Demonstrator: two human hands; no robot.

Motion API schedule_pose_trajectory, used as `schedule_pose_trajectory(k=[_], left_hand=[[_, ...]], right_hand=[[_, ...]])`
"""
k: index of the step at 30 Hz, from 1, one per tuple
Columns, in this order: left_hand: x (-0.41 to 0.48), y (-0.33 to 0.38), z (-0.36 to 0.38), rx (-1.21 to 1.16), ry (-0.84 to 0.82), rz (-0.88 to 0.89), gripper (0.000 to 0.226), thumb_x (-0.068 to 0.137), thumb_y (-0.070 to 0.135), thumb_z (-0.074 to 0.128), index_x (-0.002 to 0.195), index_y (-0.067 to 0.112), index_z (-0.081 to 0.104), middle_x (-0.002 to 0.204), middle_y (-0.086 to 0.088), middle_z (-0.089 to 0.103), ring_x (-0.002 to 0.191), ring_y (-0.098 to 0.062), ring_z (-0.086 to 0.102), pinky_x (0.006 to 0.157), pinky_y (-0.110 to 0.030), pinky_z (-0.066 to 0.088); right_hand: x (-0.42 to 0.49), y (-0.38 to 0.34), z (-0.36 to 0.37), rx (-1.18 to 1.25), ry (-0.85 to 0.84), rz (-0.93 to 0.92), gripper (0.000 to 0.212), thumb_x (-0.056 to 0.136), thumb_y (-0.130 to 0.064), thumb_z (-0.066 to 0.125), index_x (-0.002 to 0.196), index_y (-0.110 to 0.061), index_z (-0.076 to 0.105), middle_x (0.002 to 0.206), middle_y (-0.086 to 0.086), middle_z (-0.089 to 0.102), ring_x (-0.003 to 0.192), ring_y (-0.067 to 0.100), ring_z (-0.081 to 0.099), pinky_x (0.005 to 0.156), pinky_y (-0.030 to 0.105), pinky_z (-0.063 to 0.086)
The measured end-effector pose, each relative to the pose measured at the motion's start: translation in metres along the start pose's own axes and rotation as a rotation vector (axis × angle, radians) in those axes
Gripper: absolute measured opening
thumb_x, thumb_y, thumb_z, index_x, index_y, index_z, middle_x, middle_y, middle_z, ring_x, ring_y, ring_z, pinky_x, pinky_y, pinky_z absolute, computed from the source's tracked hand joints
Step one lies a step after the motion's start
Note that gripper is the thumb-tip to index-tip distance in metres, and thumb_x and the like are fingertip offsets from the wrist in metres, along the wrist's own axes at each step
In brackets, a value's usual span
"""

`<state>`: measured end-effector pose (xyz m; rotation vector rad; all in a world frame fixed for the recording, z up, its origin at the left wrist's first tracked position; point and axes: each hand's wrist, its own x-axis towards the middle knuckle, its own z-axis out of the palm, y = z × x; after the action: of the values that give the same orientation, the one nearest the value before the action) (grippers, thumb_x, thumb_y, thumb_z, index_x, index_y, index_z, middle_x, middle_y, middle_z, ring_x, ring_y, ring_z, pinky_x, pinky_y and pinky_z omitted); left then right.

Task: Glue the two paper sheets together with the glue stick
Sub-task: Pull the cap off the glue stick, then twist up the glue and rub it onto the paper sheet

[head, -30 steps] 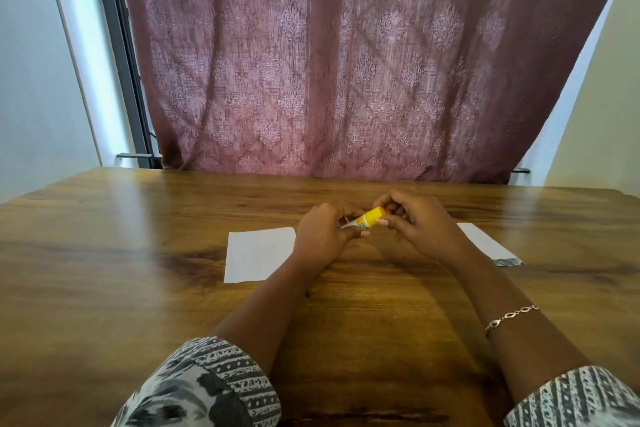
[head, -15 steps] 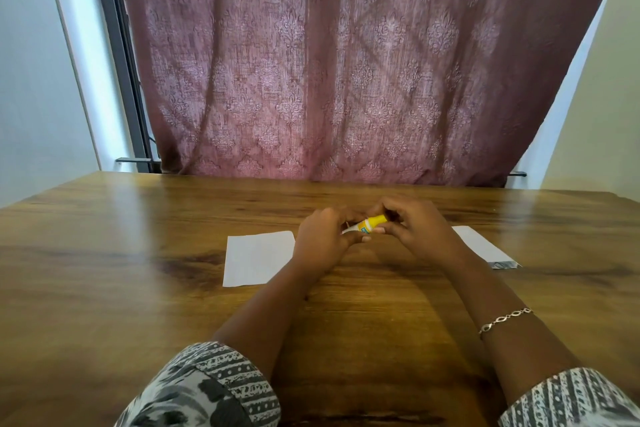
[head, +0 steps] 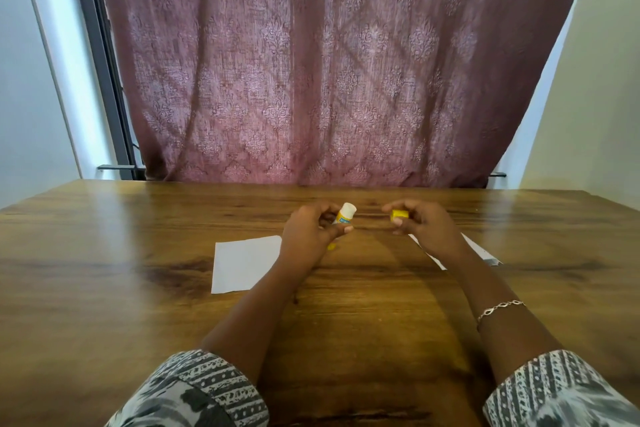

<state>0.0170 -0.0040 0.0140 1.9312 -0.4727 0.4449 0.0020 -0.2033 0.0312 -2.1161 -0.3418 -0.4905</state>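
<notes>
My left hand (head: 308,236) grips the glue stick (head: 344,214), which points up and to the right with its white tip bare. My right hand (head: 424,224) pinches the yellow cap (head: 399,215), held a short way to the right of the stick. Both hands hover above the wooden table (head: 104,288). One white paper sheet (head: 242,263) lies flat to the left, partly under my left wrist. A second white sheet (head: 481,250) lies to the right, mostly hidden by my right hand and forearm.
A dark pink patterned curtain (head: 311,80) hangs just behind the table's far edge. A dark window frame (head: 100,62) runs down at the back left. A bracelet (head: 500,309) sits on my right wrist.
The cap has come off the glue stick. My hands have moved apart, the left keeping the stick and the right carrying the cap to the right.
</notes>
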Motion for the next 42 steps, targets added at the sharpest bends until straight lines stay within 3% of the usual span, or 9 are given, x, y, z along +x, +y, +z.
schedule_pose_trajectory(k=[5,8,15,19,24,28,33,35,42], left_hand=[[0.001,-0.003,-0.001,-0.067,0.022,-0.033,0.034,0.066,0.018,0.079,0.095,0.007,0.066,0.087,-0.012,0.070,0.074,-0.022,0.063,0.082,-0.049,0.053],[-0.001,-0.004,-0.002,-0.107,0.031,-0.044,0.038,0.058,0.026,0.078,0.089,0.008,0.065,0.083,-0.013,0.070,0.073,-0.024,0.064,0.080,-0.049,0.054],[-0.002,-0.001,-0.003,-0.192,0.033,-0.068,0.029,0.067,0.007,0.078,0.071,0.025,0.055,0.067,0.005,0.059,0.058,-0.002,0.055,0.069,-0.033,0.050],[-0.004,0.002,-0.004,-0.220,0.031,-0.071,0.027,0.068,0.007,0.077,0.073,0.022,0.055,0.068,0.005,0.059,0.062,-0.008,0.055,0.070,-0.033,0.050],[-0.004,0.004,-0.005,-0.269,0.058,-0.076,0.024,0.067,0.007,0.078,0.080,0.014,0.058,0.073,-0.003,0.063,0.068,-0.019,0.060,0.074,-0.041,0.054],[-0.004,0.008,-0.005,-0.304,0.080,-0.076,0.028,0.068,0.007,0.077,0.089,0.003,0.059,0.080,-0.011,0.065,0.076,-0.027,0.064,0.074,-0.041,0.055],[-0.005,0.012,-0.006,-0.362,0.088,-0.081,0.022,0.070,0.003,0.074,0.085,0.003,0.058,0.071,-0.003,0.056,0.059,-0.006,0.057,0.049,-0.012,0.049],[-0.004,0.012,-0.006,-0.384,0.079,-0.076,0.017,0.072,0.001,0.073,0.079,0.008,0.058,0.071,-0.005,0.056,0.061,-0.009,0.056,0.051,-0.010,0.049],[-0.002,0.008,-0.008,-0.404,-0.029,-0.032,0.020,0.076,-0.004,0.066,0.096,-0.004,0.064,0.075,-0.007,0.062,0.066,-0.009,0.058,0.063,-0.012,0.049]], right_hand=[[-0.003,0.007,0.001,-0.056,0.029,0.112,0.033,0.066,0.004,0.073,0.067,-0.024,0.057,0.067,-0.003,0.056,0.061,0.005,0.049,0.056,0.006,0.039],[-0.004,0.013,0.005,-0.165,-0.076,0.179,0.032,0.066,0.006,0.072,0.080,-0.019,0.058,0.078,0.005,0.058,0.075,0.017,0.052,0.069,0.023,0.042],[-0.004,0.015,0.007,-0.270,-0.128,0.222,0.027,0.068,0.005,0.071,0.093,-0.004,0.065,0.088,0.004,0.058,0.086,0.017,0.053,0.071,0.026,0.041],[-0.004,0.015,0.007,-0.279,-0.132,0.222,0.034,0.067,-0.005,0.076,0.098,-0.009,0.063,0.098,0.005,0.061,0.093,0.020,0.055,0.084,0.033,0.045],[-0.008,-0.013,0.024,-0.166,-0.019,0.000,0.031,0.072,-0.013,0.073,0.101,-0.004,0.064,0.094,0.003,0.060,0.088,0.014,0.055,0.068,0.005,0.039],[-0.014,-0.030,0.049,-0.172,-0.135,-0.059,0.031,0.072,-0.023,0.073,0.096,-0.005,0.064,0.089,0.004,0.064,0.079,0.015,0.058,0.068,0.014,0.043],[-0.016,-0.036,0.065,-0.158,-0.067,-0.124,0.031,0.074,-0.024,0.072,0.097,-0.006,0.061,0.072,-0.004,0.060,0.064,0.009,0.053,0.058,0.014,0.040],[-0.015,-0.035,0.067,-0.154,-0.054,-0.109,0.031,0.073,-0.023,0.072,0.096,-0.004,0.062,0.080,0.010,0.066,0.069,0.021,0.056,0.063,0.030,0.044],[-0.012,-0.023,0.065,0.131,-0.214,-0.009,0.004,0.082,-0.009,0.063,0.083,-0.005,0.065,0.066,0.001,0.056,0.061,0.007,0.047,0.062,0.027,0.036]])
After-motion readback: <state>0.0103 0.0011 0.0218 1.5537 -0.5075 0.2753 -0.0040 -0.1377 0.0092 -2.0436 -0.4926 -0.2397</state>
